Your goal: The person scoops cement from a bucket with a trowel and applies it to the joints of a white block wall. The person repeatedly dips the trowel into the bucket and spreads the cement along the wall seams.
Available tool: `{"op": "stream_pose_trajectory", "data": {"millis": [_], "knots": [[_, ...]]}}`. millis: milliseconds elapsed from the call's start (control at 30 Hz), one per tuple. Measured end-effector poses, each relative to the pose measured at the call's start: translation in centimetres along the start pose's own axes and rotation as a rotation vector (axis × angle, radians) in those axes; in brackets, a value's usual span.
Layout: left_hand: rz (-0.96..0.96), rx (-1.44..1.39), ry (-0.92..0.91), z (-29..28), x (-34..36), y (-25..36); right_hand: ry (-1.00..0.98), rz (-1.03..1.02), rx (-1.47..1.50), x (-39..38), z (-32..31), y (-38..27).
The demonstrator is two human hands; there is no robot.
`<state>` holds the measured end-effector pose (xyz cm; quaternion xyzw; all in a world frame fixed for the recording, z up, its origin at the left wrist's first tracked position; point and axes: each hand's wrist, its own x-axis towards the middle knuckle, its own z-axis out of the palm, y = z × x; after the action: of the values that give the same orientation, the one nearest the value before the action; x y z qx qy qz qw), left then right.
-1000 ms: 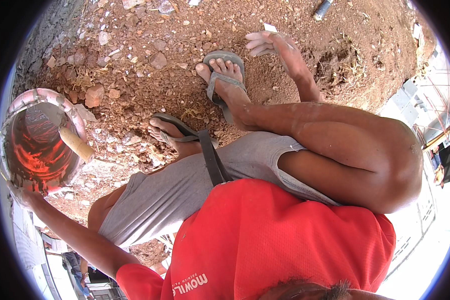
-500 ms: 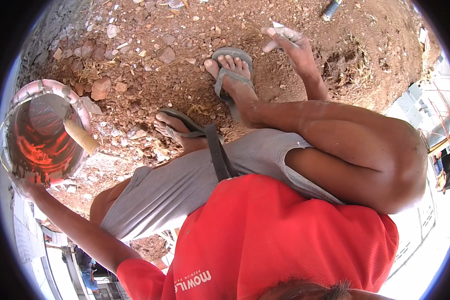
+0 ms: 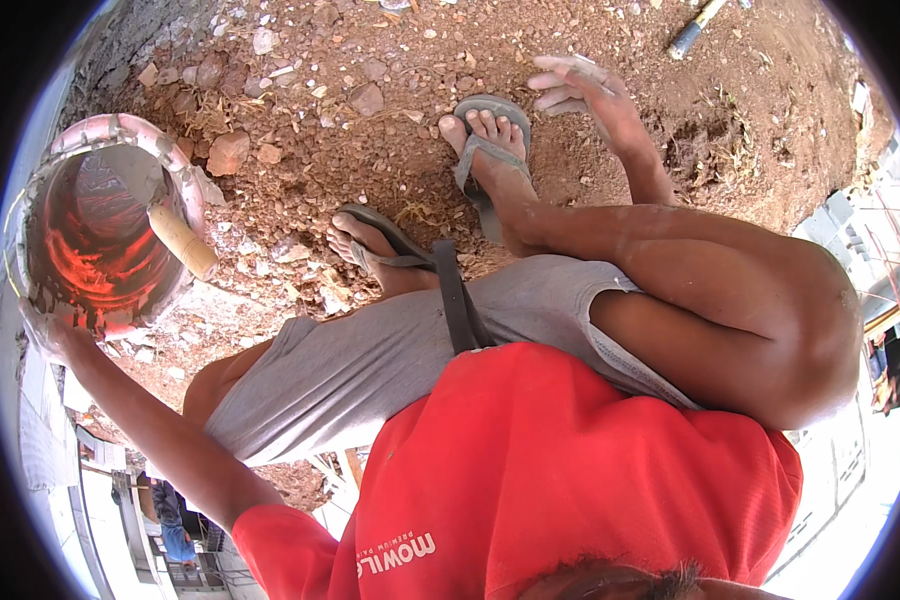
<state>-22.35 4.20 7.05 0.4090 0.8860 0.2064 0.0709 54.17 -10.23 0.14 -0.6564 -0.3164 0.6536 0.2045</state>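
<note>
On the left, my left hand [image 3: 52,335] is at the near edge of a bucket [image 3: 188,190], its fingers closed on the rim. The bucket is tilted toward me, with a cement-smeared pinkish rim and a glowing red-orange inside streaked with grey mortar. A trowel lies in its mouth, its pale wooden handle [image 3: 182,242] sticking out over the right side of the rim. Beyond my raised knee, my right hand [image 3: 595,95] hovers above the soil. Its fingers are stretched out, coated with whitish grey, and I see nothing held in them.
Reddish soil with loose stones [image 3: 229,153] surrounds my sandalled feet [image 3: 490,135]. A tool with a dark grip and light shaft [image 3: 686,40] lies at the far right. Grey blocks [image 3: 830,220] stand at the right edge. Another person [image 3: 177,535] is small at the lower left.
The view has shifted slightly, so most things sit farther right and the tool at the top shows more. My right hand's fingers have spread out more. My left hand stays on the bucket.
</note>
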Motion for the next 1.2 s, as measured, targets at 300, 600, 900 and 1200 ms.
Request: {"op": "stream_pose_trajectory", "data": {"millis": [300,600,900,1200], "knots": [[0.264,0.248,-0.042,0.8,2.6,-6.7,0.204,-0.231,-0.166,-0.3,-5.1,-3.3],[-0.022,-0.470,-0.056,2.2,-4.2,7.7,0.630,-0.502,0.282,-11.2,-14.4,-18.0],[0.096,-0.281,-0.257,0.3,-7.9,13.1,0.159,-0.968,0.070,-18.7,2.0,-30.9],[0.474,-0.403,-0.363,-1.3,-13.1,15.1,-0.169,-0.473,-0.892,2.6,27.0,-13.9]]}}
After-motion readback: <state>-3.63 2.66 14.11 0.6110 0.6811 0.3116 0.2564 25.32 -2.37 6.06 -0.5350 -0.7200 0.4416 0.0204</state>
